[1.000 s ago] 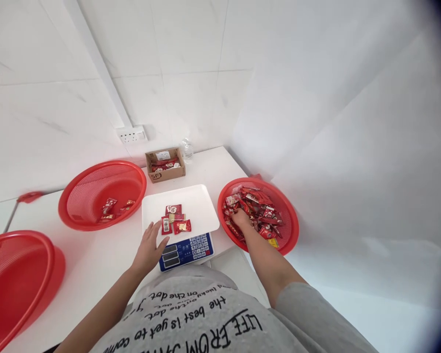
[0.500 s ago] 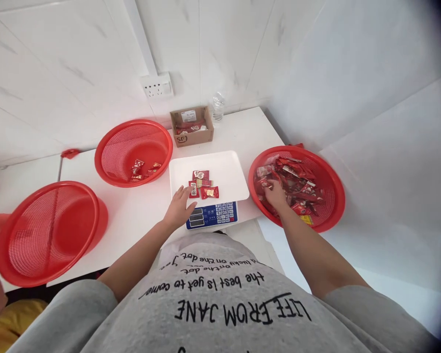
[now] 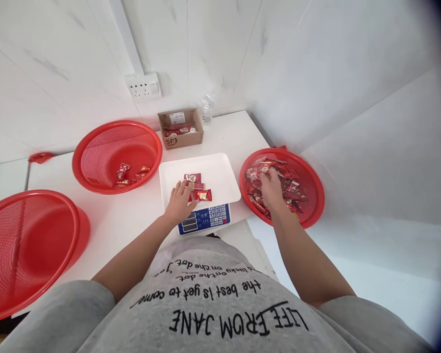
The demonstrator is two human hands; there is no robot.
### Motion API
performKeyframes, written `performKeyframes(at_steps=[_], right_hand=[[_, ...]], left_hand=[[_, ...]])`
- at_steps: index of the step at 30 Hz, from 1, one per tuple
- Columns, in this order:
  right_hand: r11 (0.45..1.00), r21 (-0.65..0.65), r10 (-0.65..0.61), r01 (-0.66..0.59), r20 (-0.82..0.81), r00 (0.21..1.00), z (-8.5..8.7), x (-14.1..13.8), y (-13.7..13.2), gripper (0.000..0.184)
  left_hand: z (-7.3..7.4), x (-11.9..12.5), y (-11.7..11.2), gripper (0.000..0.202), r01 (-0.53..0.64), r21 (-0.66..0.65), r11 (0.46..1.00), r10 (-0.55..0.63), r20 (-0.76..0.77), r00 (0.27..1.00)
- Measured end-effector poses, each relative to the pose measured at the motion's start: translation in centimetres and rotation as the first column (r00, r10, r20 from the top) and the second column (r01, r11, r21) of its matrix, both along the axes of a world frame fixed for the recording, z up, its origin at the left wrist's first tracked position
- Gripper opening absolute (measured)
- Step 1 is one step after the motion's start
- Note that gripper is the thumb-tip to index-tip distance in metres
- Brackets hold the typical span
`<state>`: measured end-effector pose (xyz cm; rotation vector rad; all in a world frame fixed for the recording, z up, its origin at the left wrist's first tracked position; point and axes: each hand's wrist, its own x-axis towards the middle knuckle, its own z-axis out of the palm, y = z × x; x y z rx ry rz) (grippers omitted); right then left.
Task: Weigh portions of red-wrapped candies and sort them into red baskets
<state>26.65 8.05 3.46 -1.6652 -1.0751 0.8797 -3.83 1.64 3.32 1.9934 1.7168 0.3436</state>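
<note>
My left hand lies over the left side of the white scale tray, fingers stretched out and partly covering small red wrapped packets. Below the tray shows the blue keypad panel of the scale. Inside the red plastic basket on the right, my right hand reaches into a pile of red wrapped packets. Its fingers are bent and close together at the pile; what they pinch is hidden among the wrappers.
A red basket with a few packets stands left of the scale, and another red basket sits nearer, at the left edge. Behind the scale are a cardboard box holding red packets and a clear plastic bottle. Walls border the table.
My left hand has slid further over the packets on the tray, now covering more of them. The right hand has moved slightly deeper across the pile. The whole view has shifted a little.
</note>
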Motion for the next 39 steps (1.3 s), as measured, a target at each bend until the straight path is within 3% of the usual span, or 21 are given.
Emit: performKeyframes(at_steps=[3,6,9,13,17,21,26,29,32,35,37,39], right_hand=[[0.995,-0.010,0.100,-0.101,-0.096,0.990,2.2,-3.4,-0.3,0.034],[0.957,-0.035,0.278,-0.287,-0.156,0.948,2.9,-6.9,-0.4,0.028],[0.900,-0.137,0.401,-0.414,-0.116,0.909,1.9,-9.4,-0.5,0.023],[0.880,-0.169,0.466,-0.443,0.131,0.875,-0.1,-10.6,-0.8,0.017],[0.893,-0.158,0.449,-0.422,0.235,0.862,-0.7,-10.6,-1.3,0.018],[0.890,-0.215,0.445,-0.402,0.214,0.870,-0.7,-10.8,-2.0,0.025],[0.899,-0.205,0.424,-0.387,0.182,0.887,-0.5,-10.7,-2.9,0.034],[0.941,-0.136,0.330,-0.309,0.177,0.927,0.5,-9.0,-3.2,0.032],[0.994,-0.005,0.105,-0.108,0.292,0.951,1.9,-5.9,-3.6,0.032],[0.993,0.111,-0.078,0.026,0.498,0.864,2.4,-3.4,-4.6,0.042],[0.995,0.102,-0.045,-0.020,0.594,0.803,1.9,-3.2,-5.2,0.045],[0.990,0.042,0.076,-0.132,0.635,0.769,0.8,-4.4,-5.5,0.044]], left_hand=[[0.0,-0.1,0.2,0.059,-0.002,-0.043,0.999,0.001,-0.027,1.000],[0.3,-0.5,0.2,0.059,-0.011,-0.062,0.998,0.008,-0.046,0.999],[0.5,-0.9,0.1,0.058,-0.012,-0.075,0.997,0.008,-0.057,0.998],[0.4,-1.2,-0.1,0.059,-0.004,-0.074,0.997,0.000,-0.059,0.998],[0.2,-1.3,-0.1,0.060,0.006,-0.064,0.998,-0.009,-0.040,0.999],[0.2,-0.8,0.1,0.064,0.068,-0.065,0.996,-0.070,-0.020,0.997],[0.5,0.2,1.3,0.076,0.261,-0.023,0.965,-0.263,-0.079,0.962],[0.2,0.7,2.5,0.077,0.375,-0.024,0.927,-0.374,-0.138,0.917],[-0.3,1.1,3.5,0.072,0.392,-0.064,0.918,-0.397,-0.150,0.905],[-0.8,1.3,3.8,0.068,0.376,-0.044,0.926,-0.378,-0.143,0.915],[-0.8,1.4,3.6,0.070,0.358,-0.020,0.933,-0.358,-0.128,0.925],[-0.8,1.3,3.0,0.073,0.326,0.008,0.945,-0.323,-0.107,0.940]])
